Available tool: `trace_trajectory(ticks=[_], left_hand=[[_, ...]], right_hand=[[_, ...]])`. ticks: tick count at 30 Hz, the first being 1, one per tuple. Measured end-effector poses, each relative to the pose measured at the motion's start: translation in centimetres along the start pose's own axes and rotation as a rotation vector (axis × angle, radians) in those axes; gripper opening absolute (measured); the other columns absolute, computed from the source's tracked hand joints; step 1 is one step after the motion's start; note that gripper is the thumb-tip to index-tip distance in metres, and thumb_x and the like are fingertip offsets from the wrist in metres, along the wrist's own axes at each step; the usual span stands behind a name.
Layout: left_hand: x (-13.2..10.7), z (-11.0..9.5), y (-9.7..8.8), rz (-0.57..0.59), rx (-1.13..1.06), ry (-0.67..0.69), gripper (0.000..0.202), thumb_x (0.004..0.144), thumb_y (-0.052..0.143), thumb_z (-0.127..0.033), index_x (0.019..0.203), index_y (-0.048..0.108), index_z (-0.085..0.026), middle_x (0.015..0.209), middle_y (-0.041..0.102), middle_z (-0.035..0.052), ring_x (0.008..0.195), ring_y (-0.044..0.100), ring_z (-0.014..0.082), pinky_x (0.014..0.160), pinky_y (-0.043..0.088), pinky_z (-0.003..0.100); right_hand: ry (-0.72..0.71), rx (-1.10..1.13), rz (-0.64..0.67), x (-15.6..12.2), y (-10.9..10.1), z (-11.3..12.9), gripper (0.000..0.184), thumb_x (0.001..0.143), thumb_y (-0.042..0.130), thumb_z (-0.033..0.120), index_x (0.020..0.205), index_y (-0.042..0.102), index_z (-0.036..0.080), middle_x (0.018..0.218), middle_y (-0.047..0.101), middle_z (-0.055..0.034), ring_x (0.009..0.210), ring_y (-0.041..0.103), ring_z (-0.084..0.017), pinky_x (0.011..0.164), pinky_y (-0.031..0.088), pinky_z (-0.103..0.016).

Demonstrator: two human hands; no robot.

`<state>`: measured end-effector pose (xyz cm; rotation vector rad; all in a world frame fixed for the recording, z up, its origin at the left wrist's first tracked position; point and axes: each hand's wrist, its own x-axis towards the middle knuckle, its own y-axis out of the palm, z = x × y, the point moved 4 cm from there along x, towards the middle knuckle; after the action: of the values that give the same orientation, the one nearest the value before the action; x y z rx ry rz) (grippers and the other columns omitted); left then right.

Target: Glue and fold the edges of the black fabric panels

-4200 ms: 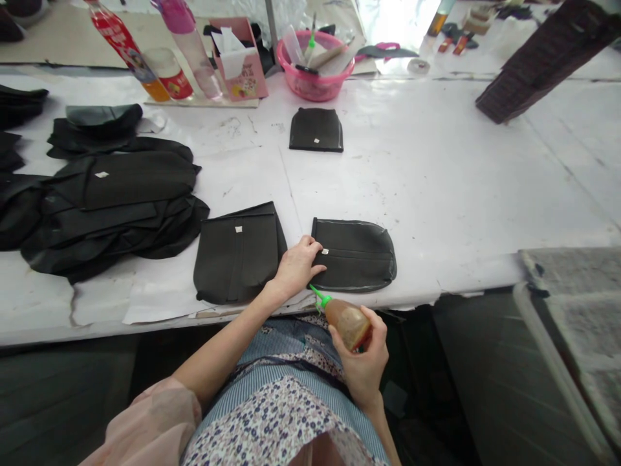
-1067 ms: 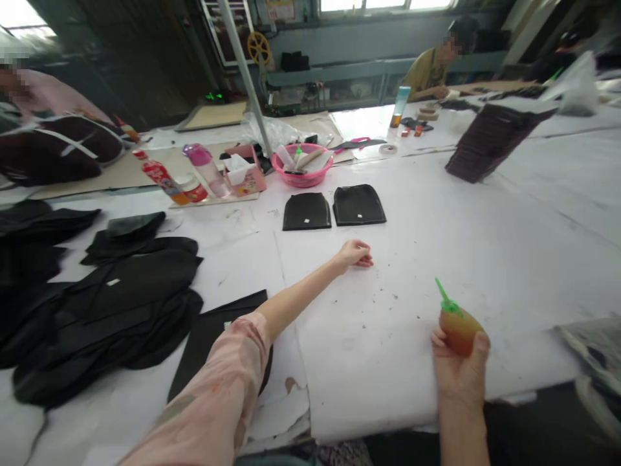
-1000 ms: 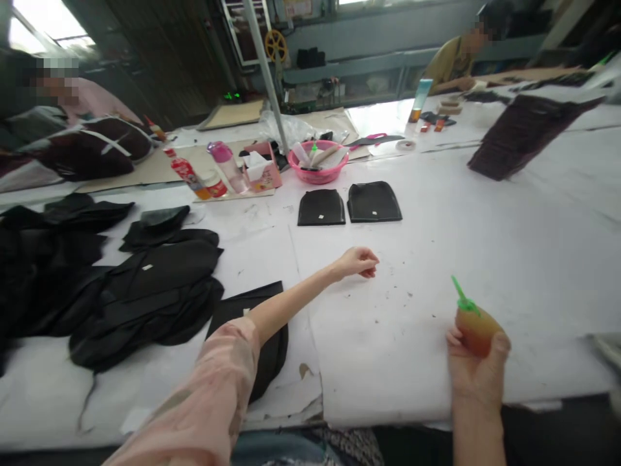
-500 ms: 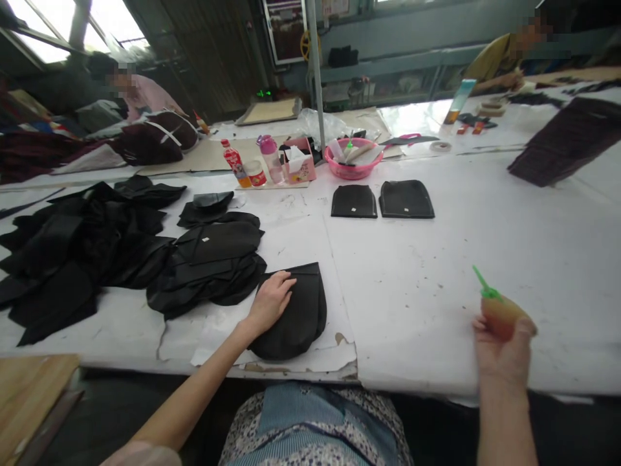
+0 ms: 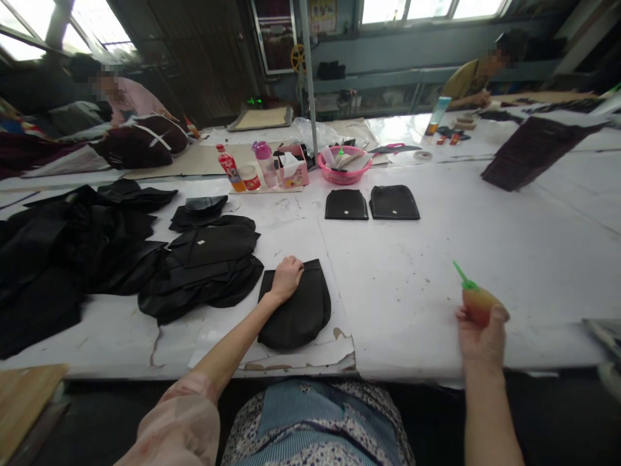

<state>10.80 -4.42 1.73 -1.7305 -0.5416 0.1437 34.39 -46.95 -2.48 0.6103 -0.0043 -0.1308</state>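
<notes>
The left hand (image 5: 287,277) pinched a black piece (image 5: 298,314) by its top edge; the right hand (image 5: 480,330) held a glue bottle (image 5: 475,303). Beyond, two pieces (image 5: 346,205) lay seemingly done, and a pile (image 5: 204,272) sat untouched.

Two small black rounded fabric panels (image 5: 346,204) lie side by side on the white paper-covered table (image 5: 485,239), before a pink plastic basin (image 5: 344,171) holding what may be tools. Left of it stand a pink tissue box (image 5: 294,172) and two plastic drink bottles (image 5: 266,163). A heap of black fabric pieces (image 5: 204,265) spreads leftward; a dark slanted stack (image 5: 533,152) sits far right.
</notes>
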Motion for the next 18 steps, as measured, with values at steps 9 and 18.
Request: trace_trajectory(ticks=[9,18], left_hand=[[2.2,-5.0,2.3,0.010,-0.107,0.156,0.011,0.092,0.056,-0.024,0.084,0.060,-0.017,0.097,0.058,0.0101,0.097,0.053,0.0258,0.087,0.048,0.040],[1.9,-6.0,-1.8,0.063,-0.372,0.197,0.018,0.098,0.043,-0.031,0.085,0.052,-0.022,0.076,0.058,0.0009,0.068,0.056,0.0174,0.070,0.046,0.031]], right_hand=[[0.031,-0.029,-0.011,-0.7,0.3,0.3,0.055,0.062,0.083,0.051,0.098,0.063,0.016,0.076,0.067,0.0003,0.058,0.058,-0.012,0.044,0.047,-0.019],[0.057,-0.012,-0.008,-0.7,0.2,0.2,0.053,0.064,0.083,0.049,0.100,0.062,0.015,0.078,0.069,-0.0004,0.057,0.060,-0.011,0.044,0.047,-0.019]])
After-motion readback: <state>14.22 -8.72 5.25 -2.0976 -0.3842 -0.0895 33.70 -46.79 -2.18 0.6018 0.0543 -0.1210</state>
